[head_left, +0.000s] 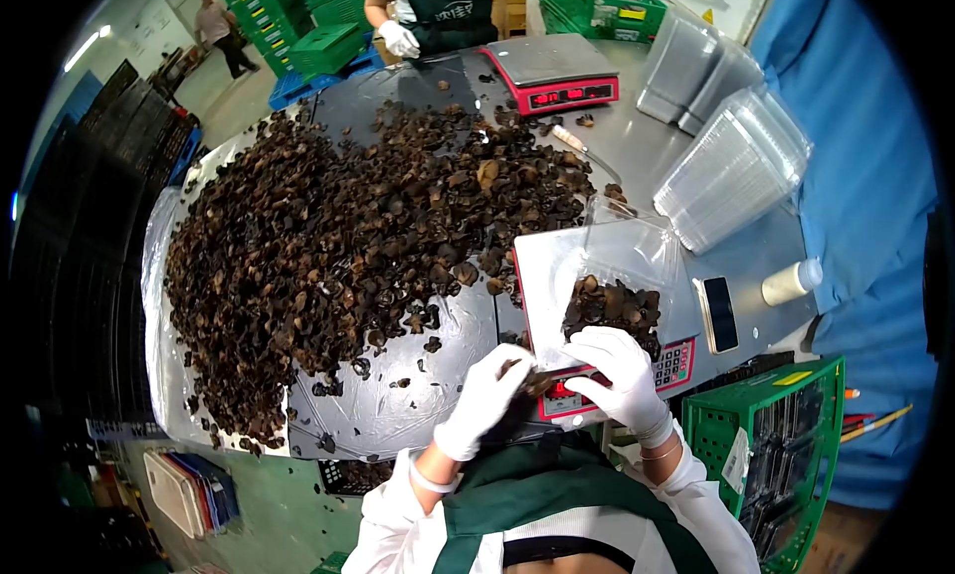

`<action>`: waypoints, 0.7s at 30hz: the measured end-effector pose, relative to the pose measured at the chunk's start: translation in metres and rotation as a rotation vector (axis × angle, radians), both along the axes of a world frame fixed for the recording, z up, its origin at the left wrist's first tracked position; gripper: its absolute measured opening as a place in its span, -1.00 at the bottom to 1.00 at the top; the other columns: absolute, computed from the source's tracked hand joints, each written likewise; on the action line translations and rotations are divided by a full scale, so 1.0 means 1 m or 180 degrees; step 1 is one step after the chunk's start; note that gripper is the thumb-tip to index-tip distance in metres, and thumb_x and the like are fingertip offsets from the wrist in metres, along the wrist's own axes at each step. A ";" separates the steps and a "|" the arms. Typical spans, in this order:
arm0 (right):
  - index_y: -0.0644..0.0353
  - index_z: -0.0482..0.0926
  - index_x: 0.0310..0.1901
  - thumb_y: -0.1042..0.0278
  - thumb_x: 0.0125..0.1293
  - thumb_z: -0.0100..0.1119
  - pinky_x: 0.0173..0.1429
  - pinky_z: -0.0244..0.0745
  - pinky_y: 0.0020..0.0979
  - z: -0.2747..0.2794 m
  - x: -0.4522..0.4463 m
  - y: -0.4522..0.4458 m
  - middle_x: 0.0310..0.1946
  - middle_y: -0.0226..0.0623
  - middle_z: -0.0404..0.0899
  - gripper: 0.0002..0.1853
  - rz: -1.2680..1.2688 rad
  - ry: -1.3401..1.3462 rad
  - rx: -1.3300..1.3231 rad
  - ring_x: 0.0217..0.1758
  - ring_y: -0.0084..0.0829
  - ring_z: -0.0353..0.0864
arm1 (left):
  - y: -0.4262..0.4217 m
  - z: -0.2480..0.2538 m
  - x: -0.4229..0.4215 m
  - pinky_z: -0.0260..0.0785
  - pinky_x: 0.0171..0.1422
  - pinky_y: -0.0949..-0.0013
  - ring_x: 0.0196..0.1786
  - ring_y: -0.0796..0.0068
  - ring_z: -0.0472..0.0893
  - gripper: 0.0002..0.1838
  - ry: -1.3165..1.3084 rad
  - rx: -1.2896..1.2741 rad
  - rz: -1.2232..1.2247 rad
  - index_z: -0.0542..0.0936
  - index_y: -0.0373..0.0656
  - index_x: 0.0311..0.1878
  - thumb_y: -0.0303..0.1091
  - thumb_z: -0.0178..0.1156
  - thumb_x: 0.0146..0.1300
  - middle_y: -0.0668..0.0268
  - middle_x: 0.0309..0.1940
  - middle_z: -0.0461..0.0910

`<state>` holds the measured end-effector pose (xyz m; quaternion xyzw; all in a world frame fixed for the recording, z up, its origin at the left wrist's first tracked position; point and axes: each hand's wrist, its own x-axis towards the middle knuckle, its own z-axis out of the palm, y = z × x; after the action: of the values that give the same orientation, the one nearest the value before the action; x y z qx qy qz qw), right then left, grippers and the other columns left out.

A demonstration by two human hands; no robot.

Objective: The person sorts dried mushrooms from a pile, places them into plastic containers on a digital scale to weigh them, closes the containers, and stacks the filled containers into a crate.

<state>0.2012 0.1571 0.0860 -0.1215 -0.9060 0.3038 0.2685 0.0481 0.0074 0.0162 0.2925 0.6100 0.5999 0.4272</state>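
My left hand (489,395), in a white glove, is closed at the front edge of the near red scale, its fingertips pinched beside a small dark brown piece. My right hand (622,380), also gloved, is bent over the scale's lower edge with thumb and fingers apart; whether it holds anything is hidden. On the near scale (542,276) lies a clear plastic container (647,261) with dark mushroom-like pieces (612,310) in its lower part. A large heap of the same pieces (328,226) covers the table to the left.
Stacked clear containers (731,166), a phone (719,315) and a white bottle (792,283) are at the right. A knife (582,148) lies near the far red scale (552,67). A co-worker (448,12) stands across the table. Green crate (716,425) at lower right.
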 end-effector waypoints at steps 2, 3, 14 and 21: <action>0.27 0.65 -0.14 0.42 -0.04 0.42 0.14 0.49 -0.19 -0.005 0.002 0.006 -0.11 -0.12 0.65 -0.64 -0.0168 0.0050 0.0040 0.03 -0.08 0.60 | -0.041 0.011 -0.033 0.41 -0.14 0.48 -0.29 0.60 0.54 -0.78 0.1372 -0.0066 -0.0636 0.58 -0.23 -0.19 -0.26 0.12 0.40 0.30 -0.33 0.60; 0.28 0.65 -0.14 0.46 -0.02 0.38 0.14 0.49 -0.20 -0.006 0.005 0.010 -0.12 -0.12 0.66 -0.66 -0.0330 0.0042 0.0082 0.02 -0.08 0.60 | -0.067 0.026 -0.054 0.44 -0.15 0.43 -0.31 0.53 0.57 -0.73 0.1123 -0.0716 -0.1118 0.61 -0.23 -0.18 -0.20 0.09 0.42 0.26 -0.34 0.63; 0.26 0.63 -0.16 0.53 0.08 0.25 0.13 0.47 -0.27 -0.006 0.020 0.023 -0.16 -0.17 0.67 -0.76 -0.0999 0.0056 -0.0227 -0.03 -0.16 0.61 | -0.095 -0.046 -0.110 0.43 -0.21 0.31 -0.32 0.21 0.60 -0.78 0.2841 -0.1152 0.0960 0.64 -0.21 -0.26 -0.24 0.31 0.21 0.16 -0.39 0.59; 0.22 0.64 -0.18 0.47 0.10 0.30 0.08 0.49 -0.24 -0.009 0.035 0.009 -0.18 -0.16 0.66 -0.79 -0.1184 -0.0125 -0.0043 -0.06 -0.14 0.61 | -0.007 -0.109 -0.136 0.34 -0.14 0.15 -0.15 0.18 0.50 -0.75 0.4371 -0.1683 0.0888 0.59 -0.08 -0.34 -0.18 0.41 0.00 0.26 -0.32 0.52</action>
<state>0.2365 0.1665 0.0774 -0.2946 -0.8709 0.2526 0.3015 -0.0874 0.0005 -0.0925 0.4086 0.8947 0.1644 -0.0736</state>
